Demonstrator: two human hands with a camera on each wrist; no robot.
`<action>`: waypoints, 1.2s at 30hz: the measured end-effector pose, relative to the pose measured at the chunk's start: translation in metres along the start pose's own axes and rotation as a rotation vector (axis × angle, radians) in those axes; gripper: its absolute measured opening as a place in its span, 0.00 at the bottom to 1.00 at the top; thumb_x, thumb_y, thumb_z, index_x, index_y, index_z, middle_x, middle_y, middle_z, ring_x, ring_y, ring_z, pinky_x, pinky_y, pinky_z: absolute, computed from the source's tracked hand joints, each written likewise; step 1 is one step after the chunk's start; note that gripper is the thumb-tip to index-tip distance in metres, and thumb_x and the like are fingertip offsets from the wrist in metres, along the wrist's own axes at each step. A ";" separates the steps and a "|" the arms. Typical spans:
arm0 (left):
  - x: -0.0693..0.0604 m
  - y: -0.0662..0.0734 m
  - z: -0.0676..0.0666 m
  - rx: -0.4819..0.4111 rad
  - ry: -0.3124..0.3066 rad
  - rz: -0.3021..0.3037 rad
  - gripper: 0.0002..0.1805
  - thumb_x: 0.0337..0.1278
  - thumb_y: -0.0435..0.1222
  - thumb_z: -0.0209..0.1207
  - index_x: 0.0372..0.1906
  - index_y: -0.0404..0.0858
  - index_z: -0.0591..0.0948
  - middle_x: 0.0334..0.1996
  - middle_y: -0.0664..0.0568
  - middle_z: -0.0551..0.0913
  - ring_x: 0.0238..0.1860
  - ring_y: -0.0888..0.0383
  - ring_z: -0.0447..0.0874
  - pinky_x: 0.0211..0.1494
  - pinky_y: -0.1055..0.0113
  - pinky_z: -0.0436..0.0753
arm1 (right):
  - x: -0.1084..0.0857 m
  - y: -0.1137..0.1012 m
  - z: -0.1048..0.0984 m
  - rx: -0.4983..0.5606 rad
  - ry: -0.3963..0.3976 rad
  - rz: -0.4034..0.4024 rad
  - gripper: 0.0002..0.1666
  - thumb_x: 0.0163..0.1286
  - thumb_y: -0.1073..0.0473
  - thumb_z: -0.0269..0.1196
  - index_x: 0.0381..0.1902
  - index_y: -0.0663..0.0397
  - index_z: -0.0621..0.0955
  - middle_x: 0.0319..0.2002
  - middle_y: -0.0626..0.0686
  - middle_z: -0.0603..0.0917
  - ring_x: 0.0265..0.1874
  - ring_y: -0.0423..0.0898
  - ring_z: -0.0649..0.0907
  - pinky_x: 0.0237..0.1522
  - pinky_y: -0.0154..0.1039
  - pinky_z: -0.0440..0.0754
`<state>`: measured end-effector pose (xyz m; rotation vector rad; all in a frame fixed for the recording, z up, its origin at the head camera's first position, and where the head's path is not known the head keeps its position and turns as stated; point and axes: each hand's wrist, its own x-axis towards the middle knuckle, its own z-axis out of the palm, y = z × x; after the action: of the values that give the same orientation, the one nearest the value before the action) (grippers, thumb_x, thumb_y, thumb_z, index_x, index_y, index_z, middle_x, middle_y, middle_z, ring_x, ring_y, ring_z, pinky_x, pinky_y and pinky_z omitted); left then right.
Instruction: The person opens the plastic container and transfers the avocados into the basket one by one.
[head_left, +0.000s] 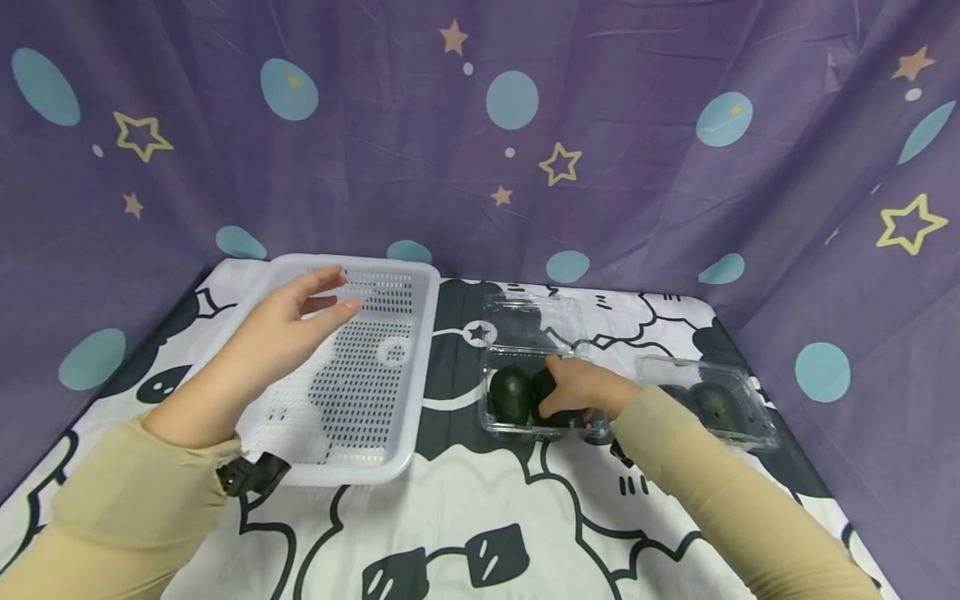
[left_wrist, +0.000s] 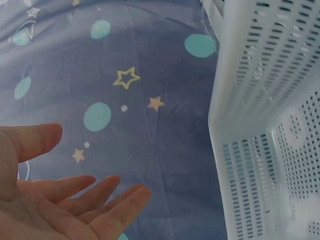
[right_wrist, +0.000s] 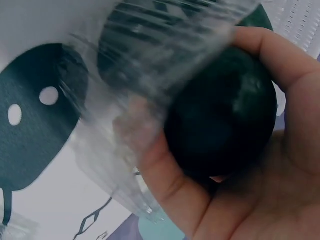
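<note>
My right hand [head_left: 581, 389] reaches into an opened clear plastic clamshell box [head_left: 498, 432]. Its thumb and fingers curl round a dark green avocado [right_wrist: 225, 110], which the right wrist view shows close up. Beside it in the same box lies a second avocado [head_left: 512, 395]. My left hand [head_left: 281, 327] hovers over a white perforated basket [head_left: 408, 433], fingers loosely spread and nothing in them. In the left wrist view the palm and fingers are bare, with the basket wall off to the right.
Right of the opened box stands another clear box [head_left: 750, 417] with dark avocados inside, partly hidden by my right sleeve. The opened box's lid [head_left: 536, 321] lies back behind it. A purple curtain [head_left: 420, 167] rises behind the patterned tablecloth [head_left: 450, 500].
</note>
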<state>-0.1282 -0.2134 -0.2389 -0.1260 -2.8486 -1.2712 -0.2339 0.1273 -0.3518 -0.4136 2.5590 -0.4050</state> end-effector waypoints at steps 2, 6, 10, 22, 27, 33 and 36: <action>0.001 -0.003 -0.003 0.004 0.004 -0.008 0.41 0.73 0.52 0.51 0.78 0.34 0.51 0.76 0.36 0.58 0.74 0.35 0.59 0.70 0.38 0.64 | 0.000 0.000 -0.003 0.006 0.005 -0.006 0.36 0.56 0.54 0.71 0.60 0.56 0.71 0.53 0.60 0.76 0.41 0.52 0.81 0.23 0.43 0.84; 0.002 -0.008 -0.009 -0.016 -0.002 -0.024 0.40 0.73 0.51 0.50 0.78 0.34 0.52 0.76 0.36 0.58 0.74 0.35 0.60 0.69 0.38 0.65 | -0.003 -0.001 -0.011 0.004 0.001 -0.009 0.42 0.58 0.52 0.69 0.68 0.58 0.68 0.62 0.65 0.69 0.49 0.56 0.78 0.24 0.42 0.85; 0.002 -0.013 -0.014 -0.015 0.007 -0.025 0.39 0.74 0.50 0.49 0.78 0.32 0.53 0.75 0.35 0.60 0.73 0.35 0.61 0.69 0.38 0.65 | -0.006 -0.002 -0.020 -0.008 -0.008 -0.010 0.47 0.61 0.50 0.68 0.73 0.60 0.63 0.69 0.69 0.62 0.57 0.60 0.75 0.24 0.41 0.85; 0.003 -0.020 -0.028 0.069 0.018 -0.075 0.39 0.75 0.52 0.46 0.78 0.33 0.53 0.76 0.35 0.57 0.73 0.33 0.59 0.68 0.35 0.63 | -0.011 -0.015 -0.043 0.036 -0.015 -0.079 0.43 0.60 0.48 0.68 0.69 0.58 0.68 0.54 0.64 0.76 0.38 0.52 0.83 0.26 0.42 0.86; 0.006 -0.029 -0.032 0.083 0.014 -0.081 0.39 0.76 0.52 0.45 0.77 0.30 0.53 0.75 0.33 0.57 0.72 0.31 0.59 0.67 0.35 0.64 | -0.013 -0.027 -0.048 0.057 0.006 -0.114 0.42 0.62 0.49 0.67 0.70 0.57 0.67 0.55 0.65 0.76 0.36 0.51 0.84 0.24 0.39 0.85; 0.010 -0.043 -0.041 0.085 0.011 -0.092 0.39 0.76 0.50 0.44 0.76 0.27 0.51 0.75 0.29 0.55 0.72 0.29 0.57 0.67 0.35 0.65 | -0.015 -0.041 -0.055 0.070 0.029 -0.139 0.40 0.63 0.48 0.67 0.69 0.55 0.67 0.55 0.63 0.77 0.38 0.51 0.83 0.27 0.39 0.85; 0.013 -0.051 -0.046 0.103 0.015 -0.107 0.40 0.77 0.51 0.43 0.76 0.25 0.51 0.74 0.28 0.55 0.71 0.28 0.57 0.66 0.35 0.65 | -0.016 -0.047 -0.057 0.085 0.035 -0.155 0.40 0.63 0.47 0.67 0.69 0.54 0.68 0.55 0.62 0.76 0.38 0.51 0.83 0.27 0.39 0.85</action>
<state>-0.1460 -0.2809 -0.2450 0.0383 -2.9368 -1.1327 -0.2410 0.1022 -0.2806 -0.5803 2.5414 -0.5804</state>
